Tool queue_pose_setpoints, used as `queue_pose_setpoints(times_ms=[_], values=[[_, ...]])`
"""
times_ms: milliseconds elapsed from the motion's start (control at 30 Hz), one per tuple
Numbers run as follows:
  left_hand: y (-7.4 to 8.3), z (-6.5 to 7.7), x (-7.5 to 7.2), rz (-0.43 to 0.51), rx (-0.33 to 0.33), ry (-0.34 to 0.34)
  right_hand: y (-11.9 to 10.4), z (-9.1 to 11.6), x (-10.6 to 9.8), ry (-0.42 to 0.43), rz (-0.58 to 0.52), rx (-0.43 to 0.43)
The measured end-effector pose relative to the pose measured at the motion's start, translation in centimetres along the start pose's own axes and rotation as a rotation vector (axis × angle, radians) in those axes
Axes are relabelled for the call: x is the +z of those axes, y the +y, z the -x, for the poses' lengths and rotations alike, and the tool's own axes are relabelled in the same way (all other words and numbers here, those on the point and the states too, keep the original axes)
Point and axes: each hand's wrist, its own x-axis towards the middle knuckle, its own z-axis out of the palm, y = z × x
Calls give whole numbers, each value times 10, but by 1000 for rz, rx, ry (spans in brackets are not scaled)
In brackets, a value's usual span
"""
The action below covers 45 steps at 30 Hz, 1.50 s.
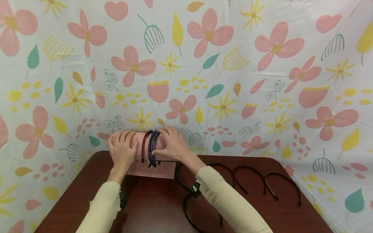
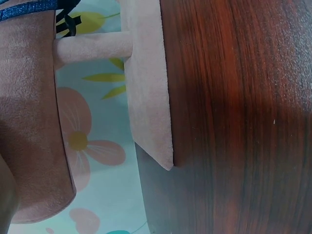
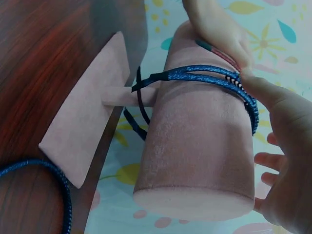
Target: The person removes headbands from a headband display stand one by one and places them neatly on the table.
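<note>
A pink velvety headband stand [image 1: 140,142], a padded roll on a short post with a flat base [image 3: 83,112], stands at the table's back edge. Around the roll sit a dark red headband [image 1: 144,145] and blue headbands [image 3: 195,73] side by side, their ends hanging below it. My left hand [image 1: 122,147] grips the roll's left end, fingers over the top. At the right part of the roll is my right hand [image 1: 170,144], its thumb touching the blue headbands and its other fingers spread loosely behind the roll.
Several dark headbands lie on the brown table [image 1: 154,207], including a black one [image 1: 201,220] below my right forearm and a lighter one [image 1: 285,176] at the far right. A floral cloth [image 1: 186,81] hangs behind the table.
</note>
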Motion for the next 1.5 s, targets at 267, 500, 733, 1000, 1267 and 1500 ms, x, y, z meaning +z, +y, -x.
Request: queue_pose_setpoints(times_ms=[267,500,733,1000,1267,1500], values=[[1,0,4,6,9,19,2,-12,4,-60,23,33],[1,1,3,-2,-1,-8,1,-17,7,-83,91,61],[3,-1,3,2,2,0,0,-15,4,-95,65,97],[2,1,4,1,6,17,9,-9,3,-78,50,63],[0,0,2,10,3,37,20,-6,1,-84,-12,37],[1,0,2,6,3,37,29,-1,-2,-96,-33,36]])
